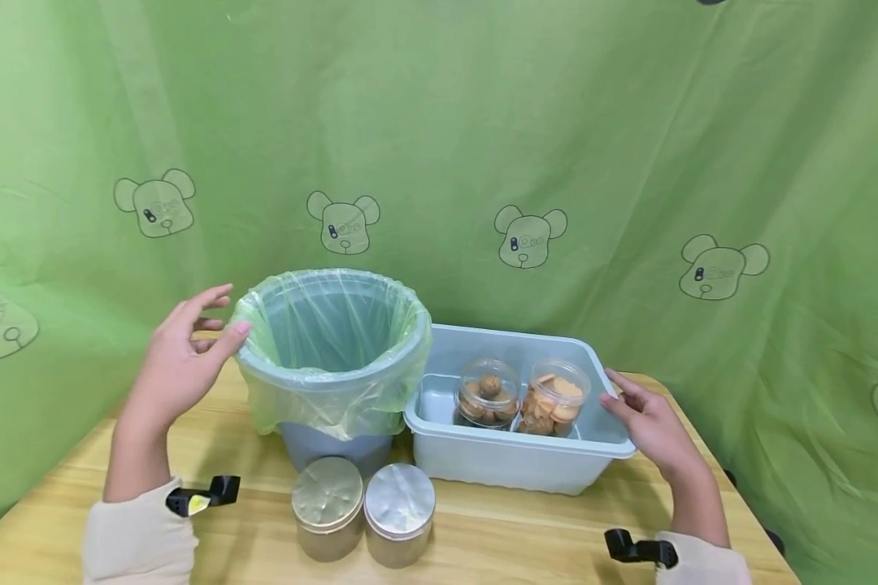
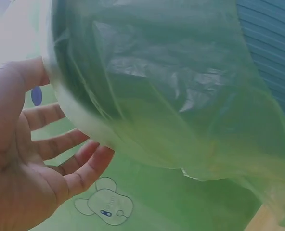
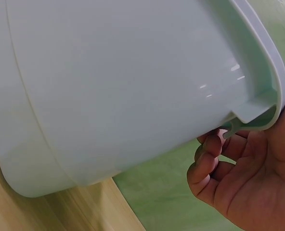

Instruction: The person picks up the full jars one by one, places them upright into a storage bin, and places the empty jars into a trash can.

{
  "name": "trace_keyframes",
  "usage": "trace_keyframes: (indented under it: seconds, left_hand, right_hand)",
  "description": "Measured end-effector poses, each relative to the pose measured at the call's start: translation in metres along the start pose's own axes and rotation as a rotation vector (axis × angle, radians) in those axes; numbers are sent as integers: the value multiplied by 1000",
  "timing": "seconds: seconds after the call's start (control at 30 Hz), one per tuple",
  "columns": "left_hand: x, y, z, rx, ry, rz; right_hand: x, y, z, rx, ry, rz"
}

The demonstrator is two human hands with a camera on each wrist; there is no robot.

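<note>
My left hand [image 1: 179, 357] is at the left of a blue trash bin [image 1: 336, 447] lined with a translucent green bag [image 1: 322, 414]. Its thumb touches the bagged rim while the fingers spread loosely along the outside, as the left wrist view shows. On the other side, my right hand [image 1: 654, 422] grips the right end of a pale blue plastic box [image 1: 512, 463], thumb over the rim and fingers curled beneath it. Inside the box are two clear jars: a jar of round brown balls [image 1: 488, 398] and a jar of thin tan crisps [image 1: 554, 402].
In front of the bin, a gold-topped jar [image 1: 328, 504] and a silver-topped jar [image 1: 400, 512] stand side by side on the wooden table [image 1: 256, 528]. A green curtain [image 1: 439, 122] with bear heads hangs behind and around the table.
</note>
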State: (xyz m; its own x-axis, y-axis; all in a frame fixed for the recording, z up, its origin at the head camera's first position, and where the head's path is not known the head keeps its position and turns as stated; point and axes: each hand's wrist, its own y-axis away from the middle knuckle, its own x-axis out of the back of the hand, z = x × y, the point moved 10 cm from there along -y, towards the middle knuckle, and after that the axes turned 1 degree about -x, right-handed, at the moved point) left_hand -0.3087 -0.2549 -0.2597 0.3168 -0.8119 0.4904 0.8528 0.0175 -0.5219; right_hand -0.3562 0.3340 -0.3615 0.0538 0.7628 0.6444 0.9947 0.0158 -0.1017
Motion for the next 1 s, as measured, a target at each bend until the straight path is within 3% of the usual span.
trace_keyframes:
  seconds: [0.3,0.67,0.9,1.0]
  left_hand:
    - [-5,2,-17,118,88,-21]
    - [-13,1,-21,143,231,-23]
    - [-14,-1,-27,182,441,47]
    - [-15,0,-30,203,548,70]
  right_hand:
    - [0,1,-1,-1,3,5]
    - [0,1,-2,-3,21,2]
    - [5,5,-4,0,81,-3]
    - [14,7,-10,38,140,69]
